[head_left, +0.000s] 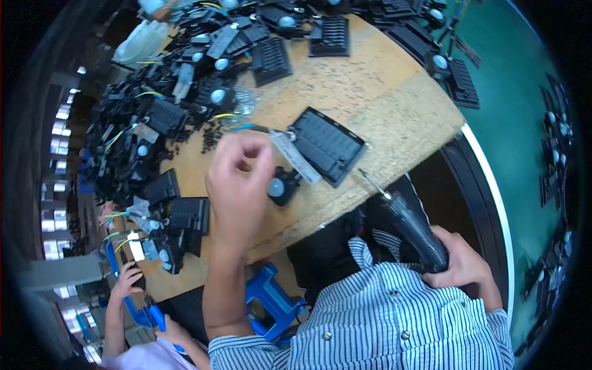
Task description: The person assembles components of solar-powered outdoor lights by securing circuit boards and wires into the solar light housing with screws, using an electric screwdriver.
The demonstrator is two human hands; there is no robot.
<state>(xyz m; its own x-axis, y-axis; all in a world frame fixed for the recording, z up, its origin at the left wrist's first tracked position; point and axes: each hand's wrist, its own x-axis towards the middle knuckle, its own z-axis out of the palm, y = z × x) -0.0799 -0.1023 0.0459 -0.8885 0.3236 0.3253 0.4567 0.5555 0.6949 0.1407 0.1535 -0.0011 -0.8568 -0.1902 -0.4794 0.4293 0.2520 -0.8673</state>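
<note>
My left hand (240,176) is over the table, its thumb and index finger curled together in a pinch; whether anything sits between the fingertips is too small to tell. Just to its right lies a black ribbed housing (327,145) with a cable and a white label (296,157) across its left side. A black part with a round pale lens (277,187) rests beside my wrist. My right hand (459,259) is wrapped round a black electric screwdriver (414,231) at the table's front edge, its bit pointing up and left toward the housing's lower corner.
Piled black housings and sensor parts (166,114) cover the table's left and back. Small dark screws (211,137) lie near a clear plastic bag (245,102). A co-worker's hands (127,280) are at lower left, near a blue tool. A blue stool (271,299) stands below the wooden table (401,117).
</note>
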